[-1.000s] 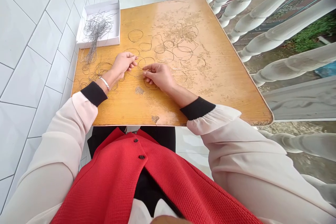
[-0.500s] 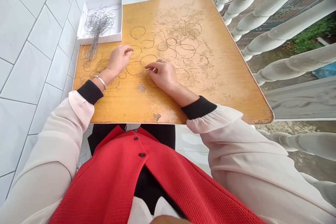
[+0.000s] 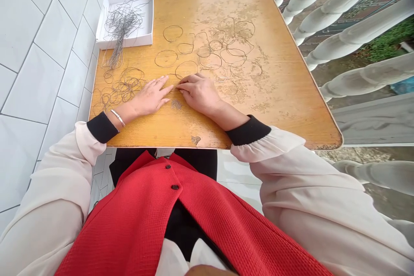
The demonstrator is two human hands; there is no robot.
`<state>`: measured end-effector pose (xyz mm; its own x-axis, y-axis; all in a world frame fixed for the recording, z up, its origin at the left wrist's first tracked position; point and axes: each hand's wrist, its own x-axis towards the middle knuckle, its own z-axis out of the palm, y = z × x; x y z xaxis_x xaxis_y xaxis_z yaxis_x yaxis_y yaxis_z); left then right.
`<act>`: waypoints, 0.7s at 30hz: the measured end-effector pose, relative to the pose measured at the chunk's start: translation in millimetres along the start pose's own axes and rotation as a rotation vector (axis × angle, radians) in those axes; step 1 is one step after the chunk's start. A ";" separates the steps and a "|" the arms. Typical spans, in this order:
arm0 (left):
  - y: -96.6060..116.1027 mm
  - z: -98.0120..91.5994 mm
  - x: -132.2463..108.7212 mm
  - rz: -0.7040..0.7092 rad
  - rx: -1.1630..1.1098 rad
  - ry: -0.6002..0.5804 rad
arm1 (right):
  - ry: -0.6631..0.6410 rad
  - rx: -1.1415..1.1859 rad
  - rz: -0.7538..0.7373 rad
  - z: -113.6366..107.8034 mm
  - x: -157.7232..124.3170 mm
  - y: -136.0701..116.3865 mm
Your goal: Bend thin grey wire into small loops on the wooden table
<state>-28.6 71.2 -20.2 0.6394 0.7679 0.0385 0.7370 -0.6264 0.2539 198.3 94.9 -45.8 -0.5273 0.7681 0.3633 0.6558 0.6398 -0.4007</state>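
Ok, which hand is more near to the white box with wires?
Left hand: below and slightly right of the white box; right hand: farther right.

Thin wire loops (image 3: 186,61) — lying flat, scattered, many overlapping

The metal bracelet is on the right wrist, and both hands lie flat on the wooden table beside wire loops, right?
No: the head view shows the metal bracelet on the left wrist, not the right. The left hand and right hand lie flat on the wooden table beside wire loops.
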 end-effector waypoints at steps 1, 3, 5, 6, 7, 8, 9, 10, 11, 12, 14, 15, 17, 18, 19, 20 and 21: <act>-0.7 1.0 -0.5 -0.007 0.000 0.004 | -0.005 0.001 -0.004 0.2 -0.4 -0.1; -0.6 -0.7 0.3 -0.015 -0.008 0.032 | -0.009 0.014 -0.009 0.4 -0.8 -0.6; 2.6 -7.0 4.2 -0.045 -0.025 0.072 | 0.002 0.051 0.005 -0.2 -0.6 -1.5; 5.0 -11.5 7.7 -0.083 -0.033 0.094 | 0.017 0.076 0.022 -0.9 -0.2 -1.8; 7.5 -16.3 12.4 -0.133 -0.037 0.119 | 0.039 0.099 0.047 -1.7 0.2 -2.0; 9.7 -20.7 18.1 -0.199 -0.035 0.140 | 0.069 0.115 0.080 -2.7 0.9 -2.0; 11.3 -24.4 24.8 -0.265 -0.021 0.169 | 0.102 0.124 0.118 -3.7 1.6 -1.6; 12.1 -26.9 31.9 -0.310 0.005 0.183 | 0.135 0.126 0.158 -4.6 2.4 -1.0; 12.2 -28.0 39.3 -0.358 0.028 0.160 | 0.162 0.125 0.198 -5.3 3.2 0.1; 11.5 -27.6 46.3 -0.378 0.044 0.147 | 0.181 0.126 0.234 -5.6 4.1 1.5; 9.3 -23.7 58.2 -0.393 0.053 0.128 | 0.196 0.136 0.299 -5.5 5.5 4.8; 8.3 -21.0 62.5 -0.401 0.044 0.127 | 0.199 0.145 0.327 -5.2 6.0 6.4; 7.9 -16.5 67.2 -0.437 0.013 0.121 | 0.201 0.162 0.375 -4.9 6.6 8.6; 8.8 -15.4 67.9 -0.452 0.003 0.116 | 0.198 0.167 0.396 -5.3 6.8 8.8; 10.2 -15.2 67.6 -0.461 -0.001 0.107 | 0.189 0.169 0.416 -6.0 7.0 8.2; 12.2 -15.8 66.8 -0.458 0.004 0.098 | 0.176 0.167 0.434 -7.1 7.2 6.9; 14.3 -16.9 65.6 -0.448 0.014 0.087 | 0.158 0.163 0.449 -8.4 7.6 4.9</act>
<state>20.3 114.8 2.3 0.2366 0.9716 0.0090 0.9399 -0.2312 0.2512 202.0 103.7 -37.9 -0.1157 0.9631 0.2429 0.6996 0.2526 -0.6684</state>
